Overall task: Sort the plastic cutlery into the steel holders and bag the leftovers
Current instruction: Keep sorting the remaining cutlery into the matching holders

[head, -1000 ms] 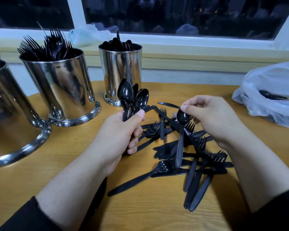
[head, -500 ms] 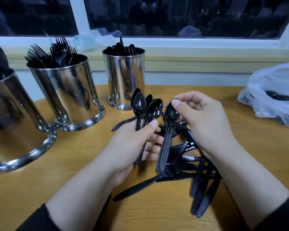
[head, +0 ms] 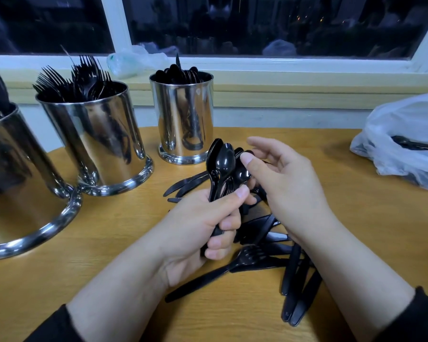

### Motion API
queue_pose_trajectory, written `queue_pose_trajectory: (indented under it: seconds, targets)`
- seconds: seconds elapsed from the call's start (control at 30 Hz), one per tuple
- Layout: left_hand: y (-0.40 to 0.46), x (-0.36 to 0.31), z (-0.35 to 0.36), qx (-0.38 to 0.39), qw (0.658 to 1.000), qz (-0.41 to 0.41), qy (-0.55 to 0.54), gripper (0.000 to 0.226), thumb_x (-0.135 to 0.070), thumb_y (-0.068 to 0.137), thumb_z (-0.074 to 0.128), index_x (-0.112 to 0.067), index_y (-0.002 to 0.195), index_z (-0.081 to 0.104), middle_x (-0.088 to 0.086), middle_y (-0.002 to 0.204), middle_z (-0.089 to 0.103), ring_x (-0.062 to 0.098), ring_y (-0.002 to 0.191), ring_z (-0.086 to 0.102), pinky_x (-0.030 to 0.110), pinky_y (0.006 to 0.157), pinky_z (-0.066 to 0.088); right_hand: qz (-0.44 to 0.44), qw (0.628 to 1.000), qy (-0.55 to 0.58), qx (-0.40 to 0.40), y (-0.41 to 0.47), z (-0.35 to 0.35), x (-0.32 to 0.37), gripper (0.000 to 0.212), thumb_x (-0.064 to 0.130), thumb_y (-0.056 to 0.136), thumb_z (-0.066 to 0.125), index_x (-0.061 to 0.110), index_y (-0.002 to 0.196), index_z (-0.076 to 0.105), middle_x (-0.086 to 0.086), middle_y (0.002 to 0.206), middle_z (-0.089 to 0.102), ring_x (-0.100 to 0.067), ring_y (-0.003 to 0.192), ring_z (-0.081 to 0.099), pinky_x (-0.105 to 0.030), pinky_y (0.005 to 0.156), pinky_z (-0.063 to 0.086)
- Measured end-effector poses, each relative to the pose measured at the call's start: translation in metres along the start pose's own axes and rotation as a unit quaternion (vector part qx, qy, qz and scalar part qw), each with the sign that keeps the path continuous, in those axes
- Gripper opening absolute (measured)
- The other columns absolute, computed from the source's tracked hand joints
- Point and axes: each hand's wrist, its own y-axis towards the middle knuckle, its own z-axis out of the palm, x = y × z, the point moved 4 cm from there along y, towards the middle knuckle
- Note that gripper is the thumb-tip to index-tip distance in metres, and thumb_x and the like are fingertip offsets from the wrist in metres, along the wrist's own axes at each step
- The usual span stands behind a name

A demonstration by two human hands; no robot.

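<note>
Left hand [head: 203,225], centre of frame: fingers curled tight round a bundle of spoons [head: 224,169], bowls up, handles gathered in the fist, probably so that the lot can be dropped into one holder together. Right hand [head: 282,183], just beside it: thumb against the rightmost spoon bowl, remaining fingers loosely spread; grip on that spoon cannot be told. Loose pile of forks and knives [head: 277,245] on the table [head: 84,280] beneath both hands, partly covered by them. Three steel holders at upper left: spoon holder [head: 183,119], fork holder [head: 94,137], third holder [head: 15,181] cut off by the frame edge, contents unclear. Plastic bag [head: 405,139] at right edge, contents hard to make out.
</note>
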Motion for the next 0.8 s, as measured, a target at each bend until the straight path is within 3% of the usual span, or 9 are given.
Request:
queue_pose_trajectory:
  seconds: [0.1, 0.23, 0.53, 0.67, 0.8]
  targets:
    - [0.0, -0.001, -0.001, 0.001, 1.0, -0.006, -0.004, 0.042, -0.047, 0.098, 0.056, -0.007, 0.108, 0.066, -0.001, 0.059, 0.036, 0.007, 0.038, 0.026, 0.018, 0.036, 0.021, 0.021, 0.997, 0.024, 0.066, -0.003, 0.005, -0.001, 0.01, 0.011, 0.097, 0.065, 0.011, 0.102, 0.073, 0.004, 0.076, 0.069, -0.009, 0.061, 0.058, -0.022, 0.064, 0.049]
    - [0.0, -0.002, -0.003, -0.013, 1.0, 0.009, 0.006, 0.055, -0.056, 0.1, 0.048, -0.007, 0.117, 0.067, 0.004, 0.062, 0.044, 0.011, 0.038, 0.028, 0.02, 0.037, 0.023, 0.022, 0.997, 0.039, 0.056, -0.002, 0.005, -0.002, 0.006, 0.008, 0.096, 0.066, 0.008, 0.097, 0.072, 0.003, 0.074, 0.068, -0.007, 0.062, 0.058, -0.018, 0.063, 0.049]
    - [0.003, 0.0, -0.009, -0.035, 0.998, 0.026, 0.041, 0.052, -0.055, 0.103, 0.046, -0.008, 0.11, 0.069, 0.011, 0.067, 0.057, 0.017, 0.039, 0.039, 0.023, 0.038, 0.033, 0.0, 0.999, 0.013, 0.053, -0.002, 0.004, 0.003, 0.004, 0.01, 0.096, 0.067, 0.011, 0.096, 0.071, 0.004, 0.071, 0.067, -0.01, 0.062, 0.059, -0.02, 0.064, 0.05]
    - [0.009, 0.001, -0.012, -0.063, 0.997, 0.028, 0.045, 0.064, -0.07, 0.089, 0.05, -0.012, 0.104, 0.07, 0.009, 0.06, 0.055, 0.014, 0.034, 0.032, 0.023, 0.04, 0.02, 0.017, 0.998, 0.001, 0.056, -0.002, 0.007, 0.003, 0.009, 0.005, 0.098, 0.062, 0.001, 0.104, 0.067, -0.002, 0.073, 0.063, -0.01, 0.062, 0.056, -0.016, 0.063, 0.048]
    - [0.019, 0.003, -0.016, -0.094, 0.992, 0.044, 0.071, 0.077, -0.082, 0.071, 0.049, -0.014, 0.097, 0.074, 0.009, 0.053, 0.057, 0.016, 0.031, 0.032, 0.028, 0.044, 0.019, 0.019, 0.999, -0.016, 0.031, -0.002, 0.006, 0.003, 0.005, 0.008, 0.094, 0.068, 0.006, 0.098, 0.069, -0.005, 0.074, 0.067, -0.013, 0.063, 0.06, -0.018, 0.06, 0.05]
